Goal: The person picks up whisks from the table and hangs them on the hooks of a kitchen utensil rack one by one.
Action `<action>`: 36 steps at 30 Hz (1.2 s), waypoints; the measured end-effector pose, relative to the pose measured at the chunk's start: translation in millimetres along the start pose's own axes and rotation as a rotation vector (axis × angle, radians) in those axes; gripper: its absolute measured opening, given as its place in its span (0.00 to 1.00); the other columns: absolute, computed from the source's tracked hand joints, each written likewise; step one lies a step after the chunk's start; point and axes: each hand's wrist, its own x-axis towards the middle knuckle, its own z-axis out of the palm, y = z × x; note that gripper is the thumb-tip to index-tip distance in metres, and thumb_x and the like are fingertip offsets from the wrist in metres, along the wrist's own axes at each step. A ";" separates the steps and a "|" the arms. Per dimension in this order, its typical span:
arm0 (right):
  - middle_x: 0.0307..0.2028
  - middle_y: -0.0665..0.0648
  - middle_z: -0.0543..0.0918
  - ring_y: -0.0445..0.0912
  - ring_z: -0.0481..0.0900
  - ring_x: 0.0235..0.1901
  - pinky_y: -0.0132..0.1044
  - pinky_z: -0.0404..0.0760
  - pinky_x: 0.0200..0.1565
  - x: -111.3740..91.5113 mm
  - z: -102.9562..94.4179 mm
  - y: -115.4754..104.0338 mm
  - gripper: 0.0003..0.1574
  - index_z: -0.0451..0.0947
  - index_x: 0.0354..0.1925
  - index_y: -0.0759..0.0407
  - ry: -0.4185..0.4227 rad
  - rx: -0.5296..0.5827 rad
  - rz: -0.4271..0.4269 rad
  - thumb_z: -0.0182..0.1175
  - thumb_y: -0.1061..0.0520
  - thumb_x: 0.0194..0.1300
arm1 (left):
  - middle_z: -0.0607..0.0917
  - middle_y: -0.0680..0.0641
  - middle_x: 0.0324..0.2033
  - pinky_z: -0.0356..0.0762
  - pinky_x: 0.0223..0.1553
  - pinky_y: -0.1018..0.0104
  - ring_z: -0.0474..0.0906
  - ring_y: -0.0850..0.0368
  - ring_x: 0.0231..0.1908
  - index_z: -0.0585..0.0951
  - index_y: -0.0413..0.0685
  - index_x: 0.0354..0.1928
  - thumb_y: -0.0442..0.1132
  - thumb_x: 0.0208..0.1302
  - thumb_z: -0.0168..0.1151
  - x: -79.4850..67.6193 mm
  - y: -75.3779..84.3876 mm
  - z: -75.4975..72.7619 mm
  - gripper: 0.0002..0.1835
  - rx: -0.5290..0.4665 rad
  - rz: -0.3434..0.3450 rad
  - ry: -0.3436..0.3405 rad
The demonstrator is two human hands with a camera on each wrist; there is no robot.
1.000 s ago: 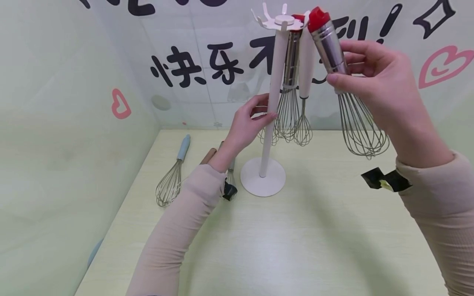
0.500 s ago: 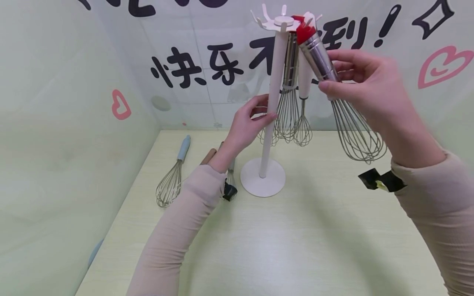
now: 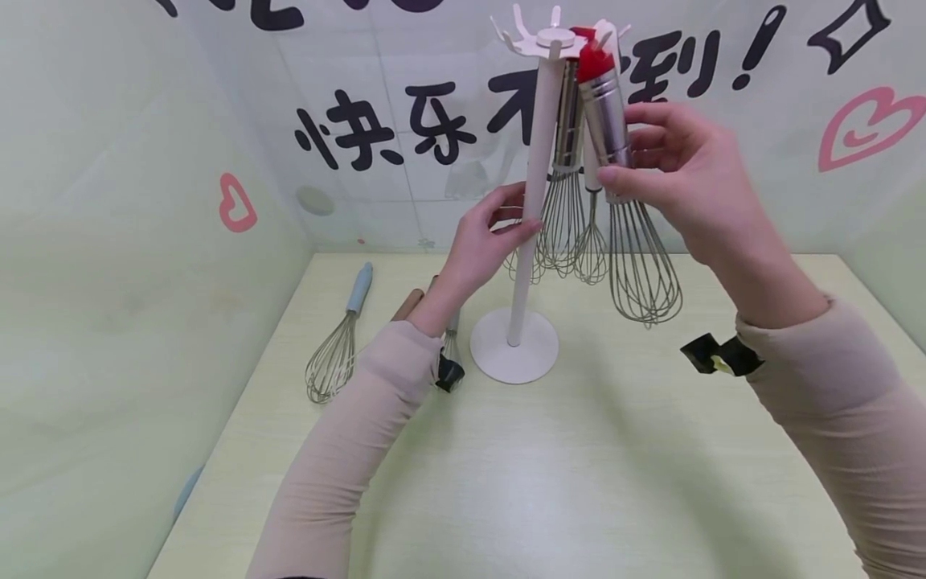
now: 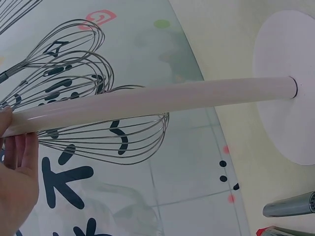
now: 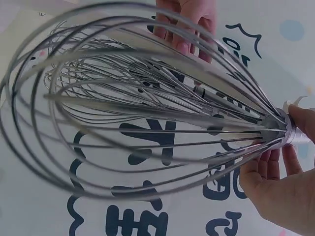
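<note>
My right hand (image 3: 687, 173) grips a balloon whisk (image 3: 606, 112) by its steel handle. The whisk's red end is up against the prongs of a white hanging stand (image 3: 555, 39), its wires pointing down and slightly right. Whether it hangs on a prong, I cannot tell. My left hand (image 3: 485, 237) holds the stand's pole (image 4: 147, 101) about midway, thumb in front. On the stand hang another steel whisk with a red end (image 3: 568, 121) and a white-handled whisk (image 3: 592, 177), partly hidden. More wires show behind the pole. The right wrist view shows fingers around the whisk's collar (image 5: 288, 130).
A blue-handled whisk (image 3: 358, 289) lies on the table at the left. Beside it, a brown handle (image 3: 408, 305) and a grey whisk (image 3: 450, 342) are partly covered by my left arm. The stand's round base (image 3: 514, 362) rests on the table, near the lettered back wall.
My right hand has moved left and a little down with the steel whisk, which now hangs more upright, its red end close to the prongs. My left hand stays on the pole.
</note>
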 end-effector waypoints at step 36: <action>0.39 0.53 0.80 0.44 0.80 0.38 0.23 0.82 0.42 0.0 12.0 12.9 0.24 0.78 0.50 0.59 -0.033 0.076 0.011 0.64 0.73 0.54 | 0.75 0.36 0.58 0.80 0.55 0.68 0.76 0.44 0.57 0.68 0.36 0.65 0.24 0.62 0.58 1.0 -4.0 -4.3 0.28 -0.077 0.037 -0.032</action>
